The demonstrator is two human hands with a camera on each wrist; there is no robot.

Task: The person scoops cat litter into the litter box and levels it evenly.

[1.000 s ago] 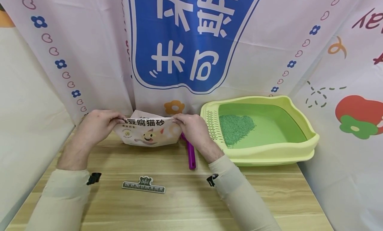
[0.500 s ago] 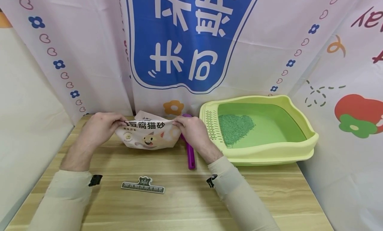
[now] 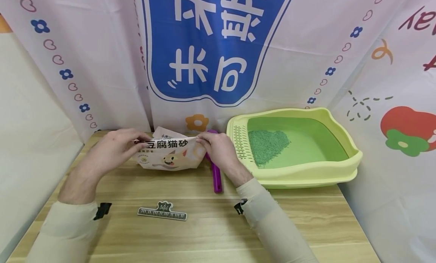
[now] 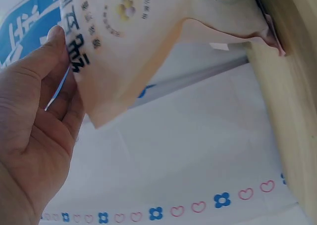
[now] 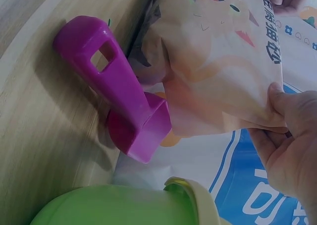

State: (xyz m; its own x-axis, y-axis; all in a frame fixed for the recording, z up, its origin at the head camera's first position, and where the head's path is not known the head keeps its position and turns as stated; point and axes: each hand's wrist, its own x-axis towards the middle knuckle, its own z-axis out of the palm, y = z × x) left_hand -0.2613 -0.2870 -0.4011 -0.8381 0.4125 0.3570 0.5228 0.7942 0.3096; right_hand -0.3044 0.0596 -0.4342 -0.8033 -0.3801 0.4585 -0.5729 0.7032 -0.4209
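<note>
A pale cat litter bag with a printed cat stands on the table toward the back left, its top edge pulled flat. My left hand pinches that edge near its left end; in the left wrist view the bag's corner sticks out past the fingers. At the right end, my right hand pinches the top corner between thumb and fingers, as the right wrist view shows. Just right of the bag lies a purple scoop, partly behind my right hand in the head view.
A light green litter box with green pellets in it stands at the right. A piano-keyboard-patterned clip lies nearer on the wooden table. Printed curtains hang close behind the table.
My left hand has slid inward along the bag's top edge, covering more of the lettering. The bag has come down slightly; my right hand keeps its hold on the corner.
</note>
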